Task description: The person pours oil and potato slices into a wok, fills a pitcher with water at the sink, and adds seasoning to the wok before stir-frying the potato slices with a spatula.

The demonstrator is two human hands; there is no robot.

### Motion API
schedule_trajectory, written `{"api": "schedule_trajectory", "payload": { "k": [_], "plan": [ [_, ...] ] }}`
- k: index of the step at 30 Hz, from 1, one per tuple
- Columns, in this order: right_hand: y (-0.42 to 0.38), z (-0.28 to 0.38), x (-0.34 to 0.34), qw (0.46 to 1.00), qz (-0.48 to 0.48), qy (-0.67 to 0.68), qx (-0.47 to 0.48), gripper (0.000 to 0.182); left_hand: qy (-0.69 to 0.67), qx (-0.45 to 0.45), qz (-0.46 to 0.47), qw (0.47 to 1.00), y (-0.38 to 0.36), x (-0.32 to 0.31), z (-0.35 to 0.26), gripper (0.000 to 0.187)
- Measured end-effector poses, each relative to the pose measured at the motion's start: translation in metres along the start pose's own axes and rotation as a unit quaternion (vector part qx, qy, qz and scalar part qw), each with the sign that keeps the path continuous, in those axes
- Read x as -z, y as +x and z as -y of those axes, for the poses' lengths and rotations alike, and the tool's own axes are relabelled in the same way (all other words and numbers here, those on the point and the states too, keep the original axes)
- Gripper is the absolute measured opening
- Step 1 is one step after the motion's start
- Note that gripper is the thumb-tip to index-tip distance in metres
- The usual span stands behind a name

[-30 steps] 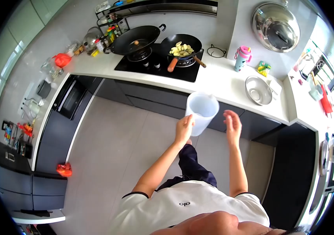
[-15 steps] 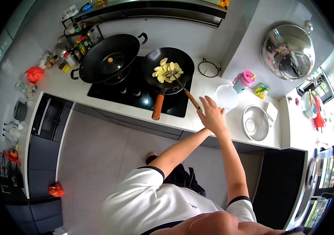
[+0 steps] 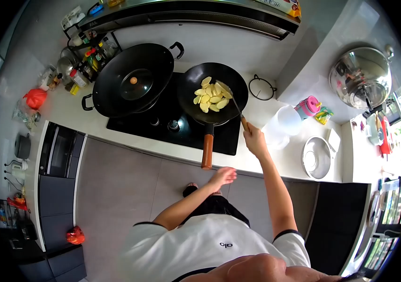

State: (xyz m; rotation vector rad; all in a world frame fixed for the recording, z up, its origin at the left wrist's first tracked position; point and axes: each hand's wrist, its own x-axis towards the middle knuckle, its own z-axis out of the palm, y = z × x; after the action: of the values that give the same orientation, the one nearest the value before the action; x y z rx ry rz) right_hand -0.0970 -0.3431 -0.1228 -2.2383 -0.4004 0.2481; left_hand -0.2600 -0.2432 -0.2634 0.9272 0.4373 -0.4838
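My right hand (image 3: 255, 140) is closed around the wooden handle of a spatula (image 3: 244, 123). Its metal head rests among pale yellow slices (image 3: 205, 98), perhaps potato, in a black frying pan (image 3: 192, 80) on the cooktop. The pan's orange-brown wooden handle (image 3: 207, 148) points toward me, with no hand on it. My left hand (image 3: 224, 176) hovers in front of the counter edge, below that handle, fingers loosely stretched and holding nothing. Left of the pan, a large black wok (image 3: 111, 61) contains a glass lid (image 3: 141, 89) with a brown knob.
Right of the cooktop are a translucent plastic container (image 3: 287, 122), a pink-topped bottle (image 3: 308, 107), a steel bowl (image 3: 317, 157) and a black ring stand (image 3: 262, 88). Seasoning bottles (image 3: 87, 68) crowd the back left. A range hood (image 3: 186, 16) overhangs the stove.
My left hand has drawn back from beside my right hand, down and to the left. My right hand now grips the spatula, whose head has shifted to the right side of the slices.
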Motion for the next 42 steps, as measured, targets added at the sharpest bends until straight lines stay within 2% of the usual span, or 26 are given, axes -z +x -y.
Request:
{"api": "schedule_trajectory", "payload": {
  "k": [1, 4, 6, 9, 10, 11, 13, 14, 16, 19, 23, 25, 26, 29, 31, 32, 35, 37, 42],
  "plan": [
    [0.006, 0.0, -0.009, 0.998, 0.026, 0.038, -0.033, 0.037, -0.085, 0.018, -0.037, 0.996, -0.014, 0.023, -0.003, 0.03],
    [0.009, 0.008, -0.04, 1.0, 0.004, 0.029, -0.007, 0.037, -0.263, -0.042, 0.033, 0.963, -0.044, 0.06, -0.031, 0.036],
    [-0.006, 0.012, -0.044, 0.999, -0.002, -0.01, 0.032, 0.038, -0.329, -0.06, 0.068, 0.94, -0.071, 0.045, -0.078, 0.038],
    [-0.038, 0.021, -0.025, 0.994, 0.023, -0.098, 0.048, 0.044, -0.31, -0.055, 0.056, 0.948, -0.068, 0.042, -0.095, 0.04],
    [-0.047, 0.024, -0.011, 0.987, 0.036, -0.149, 0.043, 0.046, -0.291, -0.051, -0.002, 0.955, -0.065, 0.033, -0.099, 0.038],
    [-0.056, 0.028, 0.005, 0.978, 0.049, -0.199, 0.039, 0.049, -0.298, -0.04, 0.025, 0.953, -0.062, 0.031, -0.098, 0.037],
    [-0.075, 0.04, 0.043, 0.965, 0.033, -0.256, 0.049, 0.043, -0.312, -0.018, 0.078, 0.947, -0.055, 0.033, -0.097, 0.034],
    [-0.086, 0.061, 0.065, 0.957, 0.035, -0.284, 0.043, 0.042, -0.316, -0.006, 0.046, 0.948, -0.062, 0.025, -0.105, 0.03],
    [-0.098, 0.081, 0.093, 0.939, 0.031, -0.341, 0.034, 0.039, -0.315, -0.005, 0.054, 0.948, -0.06, 0.03, -0.108, 0.03],
    [-0.09, 0.074, 0.099, 0.911, 0.087, -0.402, 0.017, 0.051, -0.308, 0.0, 0.046, 0.95, -0.066, 0.029, -0.113, 0.03],
    [-0.044, 0.026, 0.028, 0.944, 0.027, -0.322, 0.058, 0.044, -0.301, 0.008, 0.038, 0.953, -0.064, 0.031, -0.113, 0.031],
    [-0.018, 0.009, -0.006, 0.97, 0.004, -0.241, 0.018, 0.044, -0.306, 0.004, 0.035, 0.952, -0.065, 0.029, -0.114, 0.031],
    [-0.016, 0.012, -0.01, 0.986, -0.045, -0.153, 0.052, 0.033, -0.308, 0.003, 0.033, 0.951, -0.065, 0.029, -0.114, 0.031],
    [-0.022, 0.017, 0.01, 0.991, -0.069, -0.093, 0.066, 0.031, -0.303, 0.005, 0.033, 0.952, -0.063, 0.033, -0.113, 0.032],
    [-0.046, 0.05, 0.056, 0.983, 0.009, -0.174, 0.051, 0.028, -0.302, 0.002, 0.037, 0.952, -0.062, 0.033, -0.112, 0.032],
    [-0.059, 0.055, 0.071, 0.98, 0.02, -0.183, 0.077, 0.028, -0.303, 0.001, 0.039, 0.952, -0.062, 0.033, -0.111, 0.033],
    [-0.088, 0.068, 0.091, 0.974, 0.066, -0.211, 0.048, 0.03, -0.307, 0.003, 0.03, 0.951, -0.064, 0.03, -0.113, 0.032],
    [-0.086, 0.049, 0.074, 0.965, 0.071, -0.242, 0.07, 0.034, -0.308, 0.001, 0.03, 0.951, -0.063, 0.031, -0.113, 0.033],
    [-0.038, 0.028, -0.021, 0.971, 0.019, -0.239, 0.02, 0.044, -0.298, -0.007, 0.021, 0.954, -0.064, 0.03, -0.11, 0.032]
  ]
}}
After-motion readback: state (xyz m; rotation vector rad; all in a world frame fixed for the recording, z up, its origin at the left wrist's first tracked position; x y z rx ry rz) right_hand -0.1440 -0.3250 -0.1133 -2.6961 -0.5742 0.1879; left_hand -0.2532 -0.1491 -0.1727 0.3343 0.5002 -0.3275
